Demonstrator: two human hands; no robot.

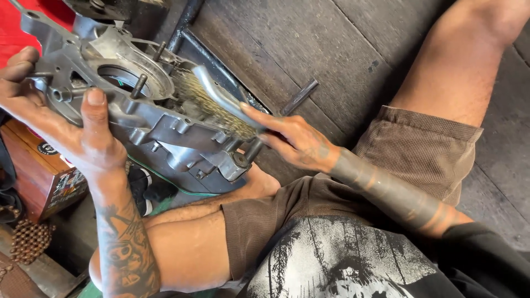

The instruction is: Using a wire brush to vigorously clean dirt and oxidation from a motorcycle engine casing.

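A grey cast-metal engine casing with protruding studs rests over the person's knee, gripped by the left hand. The right hand holds a wire brush against it; the casing's top edge is cut off.

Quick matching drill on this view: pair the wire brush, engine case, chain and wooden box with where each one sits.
1 wire brush
2 engine case
3 chain
4 wooden box

a coiled at lower left
b steadied by the left hand
c under the left wrist, beside the leg
d in the right hand, bristles on the case

Pairs: 1-d, 2-b, 3-a, 4-c
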